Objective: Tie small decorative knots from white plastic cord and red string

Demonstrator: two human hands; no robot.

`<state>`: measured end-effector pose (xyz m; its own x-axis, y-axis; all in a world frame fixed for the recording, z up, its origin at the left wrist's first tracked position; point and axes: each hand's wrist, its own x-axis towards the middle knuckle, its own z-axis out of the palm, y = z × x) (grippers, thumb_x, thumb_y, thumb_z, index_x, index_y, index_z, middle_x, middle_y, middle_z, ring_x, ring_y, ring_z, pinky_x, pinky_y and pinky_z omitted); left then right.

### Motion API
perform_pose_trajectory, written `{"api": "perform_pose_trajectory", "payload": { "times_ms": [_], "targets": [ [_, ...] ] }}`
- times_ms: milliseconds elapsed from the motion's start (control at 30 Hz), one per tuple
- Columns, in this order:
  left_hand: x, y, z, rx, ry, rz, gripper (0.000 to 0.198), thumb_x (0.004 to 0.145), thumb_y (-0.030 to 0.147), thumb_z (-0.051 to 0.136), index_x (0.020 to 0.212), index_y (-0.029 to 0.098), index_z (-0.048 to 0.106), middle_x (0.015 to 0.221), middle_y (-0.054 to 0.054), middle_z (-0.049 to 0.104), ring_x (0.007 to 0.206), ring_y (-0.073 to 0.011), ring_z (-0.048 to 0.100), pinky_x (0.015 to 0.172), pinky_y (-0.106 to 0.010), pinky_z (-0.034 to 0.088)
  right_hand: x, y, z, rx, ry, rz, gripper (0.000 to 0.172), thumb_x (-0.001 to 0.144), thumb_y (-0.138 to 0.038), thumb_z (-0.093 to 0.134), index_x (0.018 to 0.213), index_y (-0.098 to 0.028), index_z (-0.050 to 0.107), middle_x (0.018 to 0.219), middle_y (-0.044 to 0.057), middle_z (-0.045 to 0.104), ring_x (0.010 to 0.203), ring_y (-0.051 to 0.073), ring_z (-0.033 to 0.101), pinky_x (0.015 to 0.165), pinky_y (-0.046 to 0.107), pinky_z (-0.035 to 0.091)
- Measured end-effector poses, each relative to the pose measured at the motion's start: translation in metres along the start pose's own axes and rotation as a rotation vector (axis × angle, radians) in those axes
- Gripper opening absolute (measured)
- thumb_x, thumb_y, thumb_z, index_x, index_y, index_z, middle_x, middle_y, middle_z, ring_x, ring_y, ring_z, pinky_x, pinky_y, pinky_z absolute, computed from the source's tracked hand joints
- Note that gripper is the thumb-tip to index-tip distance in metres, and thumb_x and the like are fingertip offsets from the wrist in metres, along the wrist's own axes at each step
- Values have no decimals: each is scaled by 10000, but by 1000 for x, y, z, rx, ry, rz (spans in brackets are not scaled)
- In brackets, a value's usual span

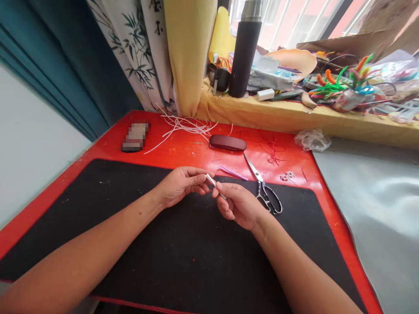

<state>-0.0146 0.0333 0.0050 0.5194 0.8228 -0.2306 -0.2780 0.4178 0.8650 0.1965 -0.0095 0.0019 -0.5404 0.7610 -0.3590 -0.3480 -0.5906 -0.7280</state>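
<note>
A short, thin white strip (211,180) slants between my two hands above the black mat (183,253); it could be a small bundle of pieces, but I cannot tell. My right hand (236,203) pinches it between thumb and fingers, its lower end poking out below the thumb. At the strip's upper end, the thumb and forefinger of my left hand (181,186) close on it, the other fingers curled beneath. Just right of my right hand lie scissors (259,176) with black-edged handles. A purple tweezers-like tool (232,173) rests behind my hands at the mat's far edge.
On the red table (183,152) behind the mat are a tangle of white strands (186,125), a maroon case (228,142), red threads (273,152) and small flower-shaped pieces (287,176). A blurred-out phone-like object (135,137) lies left. A dark thermos (245,52) stands on the cluttered sill.
</note>
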Motion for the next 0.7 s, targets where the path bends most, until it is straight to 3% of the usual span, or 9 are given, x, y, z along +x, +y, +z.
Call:
{"api": "perform_pose_trajectory", "payload": {
  "times_ms": [167, 700],
  "targets": [
    [0, 0, -1, -43, -48, 23, 364, 730, 381, 967, 963, 125, 854, 827, -91, 813, 677, -129, 728, 640, -191, 589, 1, 1, 0, 25, -34, -3, 348, 872, -470, 809, 825, -148, 688, 490, -67, 562, 323, 50, 395, 348, 176, 240],
    [-1, -1, 3, -61, -47, 47, 292, 756, 344, 947, 919, 126, 841, 748, -63, 772, 651, -123, 698, 622, -193, 559, 2, 6, -3, 77, -93, 19, 329, 919, -449, 778, 827, -144, 699, 477, -69, 533, 322, 52, 384, 342, 170, 256]
  ]
}}
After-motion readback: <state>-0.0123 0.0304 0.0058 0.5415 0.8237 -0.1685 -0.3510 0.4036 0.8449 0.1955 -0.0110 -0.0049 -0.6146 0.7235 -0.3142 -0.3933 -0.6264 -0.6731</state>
